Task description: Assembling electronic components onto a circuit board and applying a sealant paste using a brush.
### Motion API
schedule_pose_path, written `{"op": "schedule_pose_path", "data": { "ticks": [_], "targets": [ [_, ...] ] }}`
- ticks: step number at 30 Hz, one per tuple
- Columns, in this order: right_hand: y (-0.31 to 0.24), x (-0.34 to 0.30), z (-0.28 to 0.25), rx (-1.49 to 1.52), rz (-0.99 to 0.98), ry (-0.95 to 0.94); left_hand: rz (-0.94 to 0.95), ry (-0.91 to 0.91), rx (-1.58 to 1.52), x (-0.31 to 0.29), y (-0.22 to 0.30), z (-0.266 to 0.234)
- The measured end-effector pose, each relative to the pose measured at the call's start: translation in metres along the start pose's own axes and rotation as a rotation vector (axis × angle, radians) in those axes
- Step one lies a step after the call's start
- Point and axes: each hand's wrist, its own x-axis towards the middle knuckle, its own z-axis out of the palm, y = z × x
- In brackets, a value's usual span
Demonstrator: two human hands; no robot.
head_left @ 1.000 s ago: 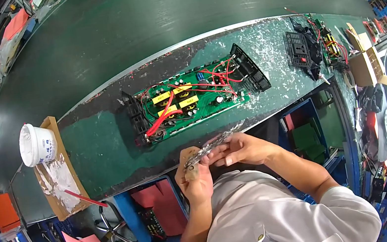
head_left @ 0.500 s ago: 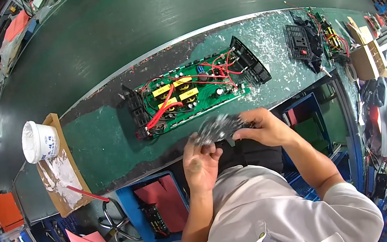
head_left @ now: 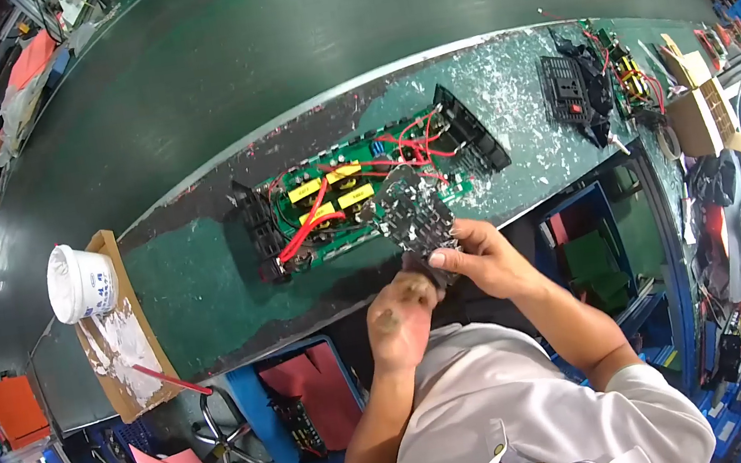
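Swung outward, the black part [head_left: 413, 215] juts beyond the pinching right hand [head_left: 482, 260], left hand [head_left: 401, 317] grip unclear.

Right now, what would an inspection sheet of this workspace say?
Surface: worn green bench, white smears toward the right.
Job's things: dark part, smeared white, in hand; circuit board assembly lying on the bench.
Clutter: at left, white tub, white-smeared cardboard tray, red stick jutting past its edge.
Hands: right hand grips the part; left hand at its near end, grip partly hidden.
Cables: red wires over the assembly; more beside the black panel at right.
Surroundings: blue bin holding pink sheets, below bench level.
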Motion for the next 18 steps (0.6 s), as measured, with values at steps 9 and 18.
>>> {"op": "schedule_pose_path", "data": {
  "ticks": [9, 18],
  "targets": [
    [0.005, 0.015, 0.03, 0.3, -0.06, -0.061, 0.338, 0.354, 0.52, 0.068, 0.108, 0.058],
    [0.047, 0.033, 0.114, 0.307, -0.055, -0.591, 0.487, 0.015, 0.078, 0.138, 0.217, 0.09]
  ]
}}
